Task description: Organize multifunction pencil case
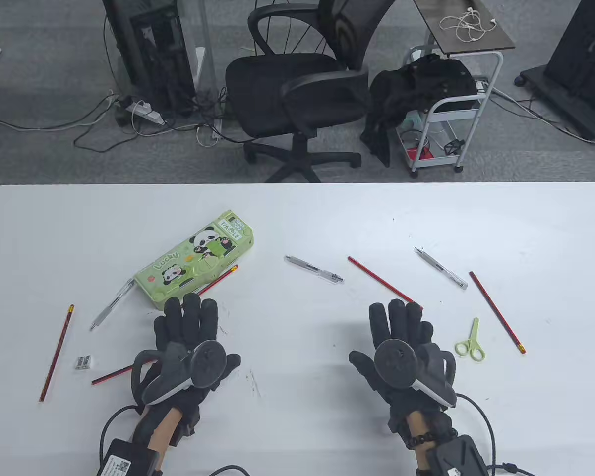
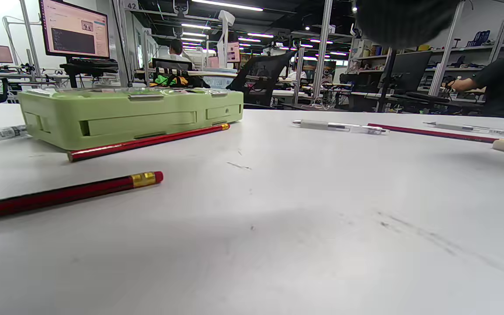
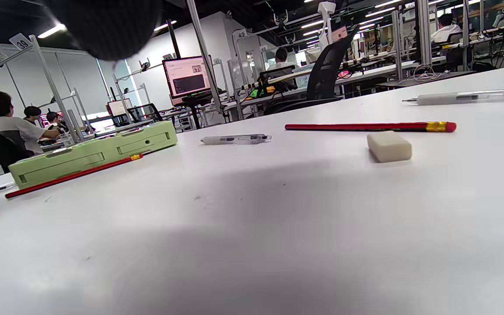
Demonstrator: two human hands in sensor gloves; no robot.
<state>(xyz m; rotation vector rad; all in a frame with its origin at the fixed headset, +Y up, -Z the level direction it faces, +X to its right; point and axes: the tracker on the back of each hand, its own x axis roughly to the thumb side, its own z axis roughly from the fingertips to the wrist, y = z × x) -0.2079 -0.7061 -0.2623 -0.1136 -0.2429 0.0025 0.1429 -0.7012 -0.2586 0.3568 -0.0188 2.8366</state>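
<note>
The green panda pencil case (image 1: 193, 255) lies closed on the white table (image 1: 297, 218), left of centre; it also shows in the left wrist view (image 2: 129, 113) and right wrist view (image 3: 94, 153). Several red pencils lie around: one against the case (image 1: 218, 280), one partly under my left hand (image 1: 111, 374), one at my right fingertips (image 1: 384, 285). Three pens (image 1: 313, 269) (image 1: 441, 268) (image 1: 111, 311) lie apart. A white eraser (image 3: 389, 146) lies near my right hand. My left hand (image 1: 191, 322) and right hand (image 1: 396, 327) rest flat, fingers spread, holding nothing.
Small green scissors (image 1: 471, 342) lie right of my right hand, with a pencil (image 1: 497, 312) beyond them. A metal sharpener (image 1: 83, 363) and another pencil (image 1: 57, 353) lie at the far left. An office chair (image 1: 297, 84) stands behind the table's far edge.
</note>
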